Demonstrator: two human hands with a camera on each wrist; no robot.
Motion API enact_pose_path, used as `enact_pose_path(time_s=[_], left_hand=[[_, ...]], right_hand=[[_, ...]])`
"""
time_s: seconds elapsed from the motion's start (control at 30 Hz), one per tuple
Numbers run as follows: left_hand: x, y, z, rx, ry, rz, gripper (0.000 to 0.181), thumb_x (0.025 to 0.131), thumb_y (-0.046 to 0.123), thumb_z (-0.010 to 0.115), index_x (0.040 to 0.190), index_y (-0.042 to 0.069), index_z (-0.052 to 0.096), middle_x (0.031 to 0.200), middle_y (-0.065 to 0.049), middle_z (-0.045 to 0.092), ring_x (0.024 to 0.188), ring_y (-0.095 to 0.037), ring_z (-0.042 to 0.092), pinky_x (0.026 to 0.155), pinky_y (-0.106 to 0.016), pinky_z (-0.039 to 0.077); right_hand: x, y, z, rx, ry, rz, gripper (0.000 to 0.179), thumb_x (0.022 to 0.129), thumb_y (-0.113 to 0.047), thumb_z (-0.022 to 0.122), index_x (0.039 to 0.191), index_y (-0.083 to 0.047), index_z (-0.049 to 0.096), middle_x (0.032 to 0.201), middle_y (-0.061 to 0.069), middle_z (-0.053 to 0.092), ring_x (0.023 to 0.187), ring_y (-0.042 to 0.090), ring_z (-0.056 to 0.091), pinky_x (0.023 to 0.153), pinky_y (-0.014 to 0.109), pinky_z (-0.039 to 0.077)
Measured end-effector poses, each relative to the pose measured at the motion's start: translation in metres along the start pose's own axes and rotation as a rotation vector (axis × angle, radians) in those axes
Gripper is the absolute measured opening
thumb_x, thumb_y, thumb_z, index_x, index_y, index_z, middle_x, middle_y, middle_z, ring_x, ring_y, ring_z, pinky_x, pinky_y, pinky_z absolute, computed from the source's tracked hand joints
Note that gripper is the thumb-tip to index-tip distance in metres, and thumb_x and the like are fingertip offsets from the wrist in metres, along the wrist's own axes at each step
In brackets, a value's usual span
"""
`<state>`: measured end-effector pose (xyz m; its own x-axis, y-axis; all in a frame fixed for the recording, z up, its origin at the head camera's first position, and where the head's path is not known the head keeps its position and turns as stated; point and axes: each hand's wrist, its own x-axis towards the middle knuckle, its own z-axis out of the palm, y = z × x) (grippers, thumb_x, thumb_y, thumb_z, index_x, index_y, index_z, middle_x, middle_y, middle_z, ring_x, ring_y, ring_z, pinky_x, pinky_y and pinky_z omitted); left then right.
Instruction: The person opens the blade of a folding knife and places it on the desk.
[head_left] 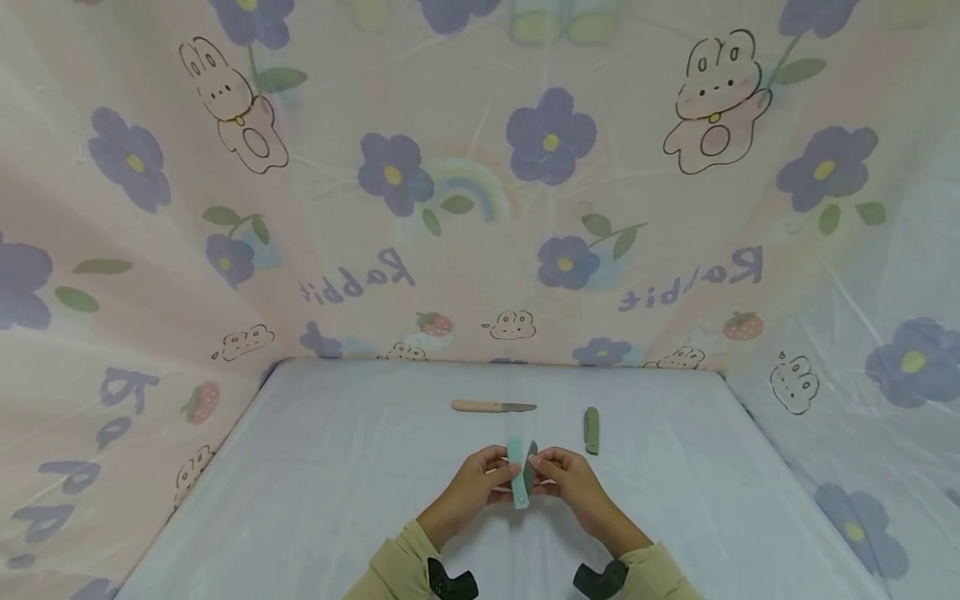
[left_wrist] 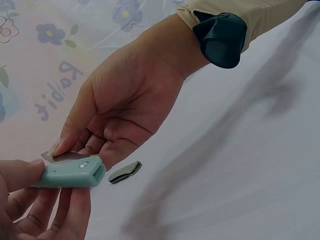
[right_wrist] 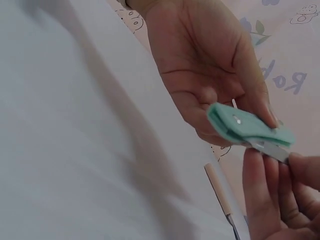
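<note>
A folding knife with a mint-green handle [head_left: 521,493] is held between both hands, its grey blade [head_left: 530,468] swung partly out of the handle. My left hand [head_left: 471,485] grips the handle, thumb on one side and fingers on the other. The blade is pinched between thumb and fingers of my right hand [head_left: 579,483]. In the left wrist view, a pivot pin shows near one end of the mint handle [left_wrist: 70,175]. The right wrist view shows the slot along the handle [right_wrist: 250,126], with the blade [right_wrist: 272,150] beside it.
Beyond the hands lies a knife with a light wooden handle [head_left: 476,406], blade pointing right. An olive-green folding knife [head_left: 592,431], folded, lies beyond the right hand. Everything is over a white-covered table [head_left: 337,467]; a printed rabbit-and-flower curtain [head_left: 465,108] surrounds it.
</note>
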<state>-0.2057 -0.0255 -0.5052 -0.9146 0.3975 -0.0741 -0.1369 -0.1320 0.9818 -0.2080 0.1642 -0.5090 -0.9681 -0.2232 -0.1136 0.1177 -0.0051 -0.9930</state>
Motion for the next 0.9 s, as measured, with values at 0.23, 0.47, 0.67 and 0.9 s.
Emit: enact_pose_path(time_s=[0.23, 0.47, 0.67, 0.9], left_hand=[[-0.001, -0.001, -0.001, -0.028, 0.048, 0.016, 0.037, 0.091, 0.014, 0.060, 0.121, -0.006, 0.051, 0.094, -0.009, 0.059, 0.084, -0.018, 0.062, 0.075, -0.038, 0.055], [-0.002, -0.004, -0.001, -0.070, 0.049, 0.030, 0.037, 0.092, 0.011, 0.058, 0.121, -0.010, 0.047, 0.091, -0.007, 0.059, 0.084, -0.018, 0.063, 0.075, -0.038, 0.055], [0.000, -0.008, -0.004, -0.111, 0.063, 0.034, 0.039, 0.093, 0.014, 0.058, 0.122, -0.009, 0.046, 0.099, -0.015, 0.060, 0.087, -0.020, 0.063, 0.076, -0.038, 0.054], [0.000, -0.009, -0.007, -0.157, 0.094, 0.028, 0.045, 0.093, 0.018, 0.059, 0.127, -0.007, 0.044, 0.105, -0.019, 0.059, 0.090, -0.022, 0.063, 0.079, -0.039, 0.054]], right_hand=[[-0.007, -0.008, 0.003, 0.045, 0.024, 0.031, 0.029, 0.094, -0.019, 0.057, 0.104, 0.008, 0.054, 0.095, 0.014, 0.063, 0.091, 0.026, 0.062, 0.076, 0.034, 0.054], [-0.008, -0.006, 0.002, 0.102, 0.046, 0.056, 0.028, 0.094, -0.016, 0.055, 0.108, 0.009, 0.051, 0.095, 0.014, 0.061, 0.091, 0.028, 0.061, 0.076, 0.035, 0.054], [-0.003, 0.003, 0.001, 0.129, 0.065, 0.041, 0.039, 0.094, -0.018, 0.056, 0.118, 0.011, 0.046, 0.094, 0.012, 0.062, 0.086, 0.020, 0.062, 0.077, 0.033, 0.054], [-0.003, 0.003, 0.002, 0.134, 0.090, 0.009, 0.036, 0.093, -0.019, 0.058, 0.113, 0.010, 0.049, 0.096, 0.015, 0.061, 0.087, 0.021, 0.063, 0.079, 0.034, 0.053]])
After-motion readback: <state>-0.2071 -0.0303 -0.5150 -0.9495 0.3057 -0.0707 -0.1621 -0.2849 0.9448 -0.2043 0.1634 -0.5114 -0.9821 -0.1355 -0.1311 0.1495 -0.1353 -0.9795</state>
